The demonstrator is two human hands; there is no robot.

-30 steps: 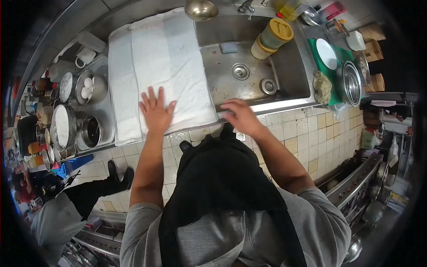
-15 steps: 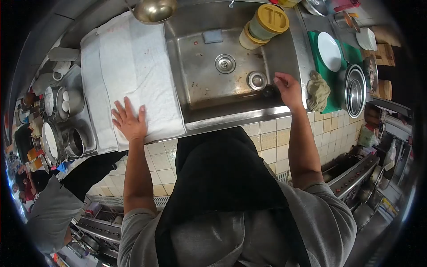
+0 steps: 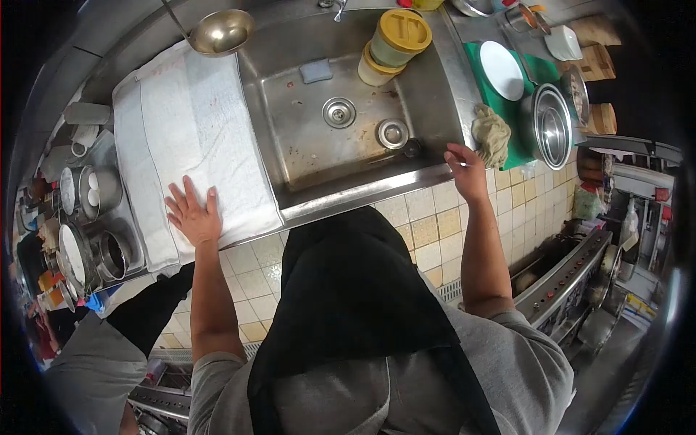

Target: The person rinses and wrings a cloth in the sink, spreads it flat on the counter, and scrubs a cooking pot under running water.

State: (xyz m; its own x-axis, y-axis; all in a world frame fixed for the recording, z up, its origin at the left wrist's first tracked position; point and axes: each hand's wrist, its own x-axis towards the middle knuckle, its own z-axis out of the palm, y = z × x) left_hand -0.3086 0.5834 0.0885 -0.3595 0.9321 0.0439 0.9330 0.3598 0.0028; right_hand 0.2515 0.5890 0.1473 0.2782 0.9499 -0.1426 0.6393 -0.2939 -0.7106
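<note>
right below the cam, a long black apron [image 3: 341, 283] over a grey short-sleeved shirt [image 3: 507, 362]. fwd of it, both bare arms reach out to the counter. left hand [image 3: 194, 216] lies palm down, fingers spread wide, on the nr end of a white, folded, rectangular cloth [image 3: 210, 130]; flat on it, no grip. cloth lies on the l. side of the counter, beside the sink, w/ faint reddish marks nr its far end. right hand [image 3: 467, 172] is at the nr r. corner of the sink, fingers part curled; small white glint at the fingers, can't tell if anything's held. just beside it, a crumpled olive-green rag [image 3: 491, 136] at the edge of a flat green board [image 3: 520, 148]; on the board, a white oval plate [image 3: 502, 71] & nested round steel bowls [image 3: 551, 127].

in the rectangular steel sink [image 3: 297, 130]: a round steel strainer [image 3: 393, 134], then the round drain [image 3: 338, 113], then a blue-grey block-shaped sponge [image 3: 316, 71], & two stacked yellow-lidded tubs [image 3: 404, 30] at the r. side. far l. of sink, a round-bowled steel ladle [image 3: 222, 33] over the cloth's far end; steel tap [image 3: 338, 7] at back.

off l., white eggs [image 3: 93, 188] in a steel pot [image 3: 109, 192]. another person in a grey top [image 3: 98, 370] stands beyond the left arm.
</note>
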